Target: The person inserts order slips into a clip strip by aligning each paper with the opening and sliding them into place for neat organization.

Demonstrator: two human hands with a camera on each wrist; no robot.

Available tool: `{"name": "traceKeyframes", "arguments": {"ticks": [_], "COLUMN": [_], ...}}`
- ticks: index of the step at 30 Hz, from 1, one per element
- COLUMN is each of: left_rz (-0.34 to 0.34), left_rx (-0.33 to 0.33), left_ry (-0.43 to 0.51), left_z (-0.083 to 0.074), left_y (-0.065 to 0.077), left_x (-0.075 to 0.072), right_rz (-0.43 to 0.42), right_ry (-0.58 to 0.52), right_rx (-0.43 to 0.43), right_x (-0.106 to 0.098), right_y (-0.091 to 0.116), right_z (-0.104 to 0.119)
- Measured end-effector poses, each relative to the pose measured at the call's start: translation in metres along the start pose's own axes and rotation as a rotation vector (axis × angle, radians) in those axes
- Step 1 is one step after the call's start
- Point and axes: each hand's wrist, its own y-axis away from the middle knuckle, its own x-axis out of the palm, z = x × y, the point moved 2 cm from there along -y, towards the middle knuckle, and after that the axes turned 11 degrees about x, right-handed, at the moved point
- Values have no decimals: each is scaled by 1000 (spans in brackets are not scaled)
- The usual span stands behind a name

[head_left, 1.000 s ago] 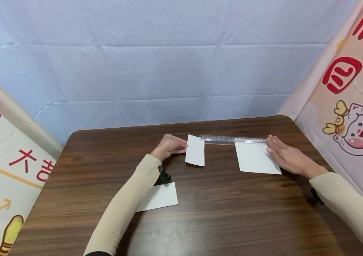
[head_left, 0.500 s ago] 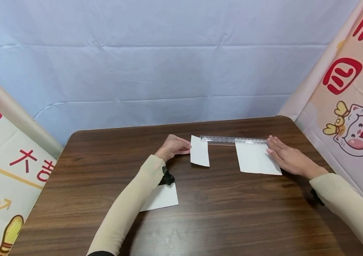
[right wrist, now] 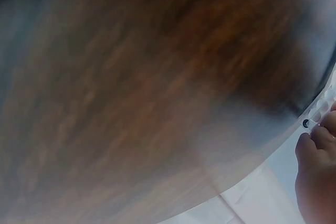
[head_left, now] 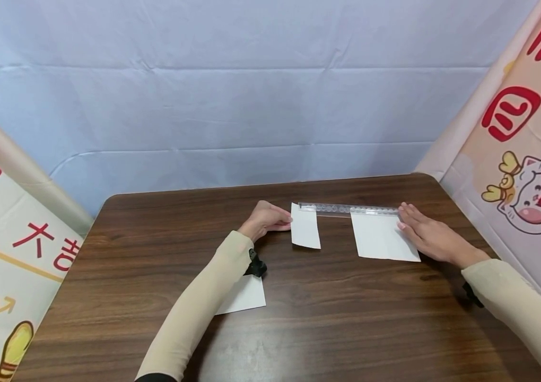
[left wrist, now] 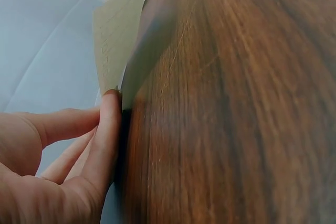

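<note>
Between thumb and fingers, my left hand (head_left: 267, 217) pinches the left edge of a small white paper strip (head_left: 305, 229). In the left wrist view the raised strip (left wrist: 116, 40) stands up from the table at the fingertips. Along the far side lies a clear plastic ruler (head_left: 334, 209); its left end overlaps the top of the strip. My right hand (head_left: 425, 232) rests with straight fingers on the ruler's right end and beside a larger white paper (head_left: 382, 236), whose top edge meets the ruler. At the right wrist view's edge, part of the right hand (right wrist: 317, 177) shows.
Another white paper (head_left: 246, 296) lies nearer on the brown wooden table (head_left: 328, 329), partly hidden under the left forearm. A pale cloth (head_left: 251, 106) hangs behind the table, with printed banners on both sides.
My left hand has moved right with the small paper strip, sliding it along to the ruler's left end. The right hand, ruler and larger paper have stayed in place.
</note>
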Motion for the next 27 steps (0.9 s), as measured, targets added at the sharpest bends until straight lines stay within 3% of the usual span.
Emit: {"name": "traceKeyframes", "arguments": {"ticks": [27], "left_rz": [33], "left_rx": [7], "left_ry": [5], "left_z": [-2], "left_y": [-5], "left_x": [33], "right_rz": [0], "right_ry": [-1], "right_rx": [4], "right_x": [2], "right_y": [-2], "right_z": [-2]}}
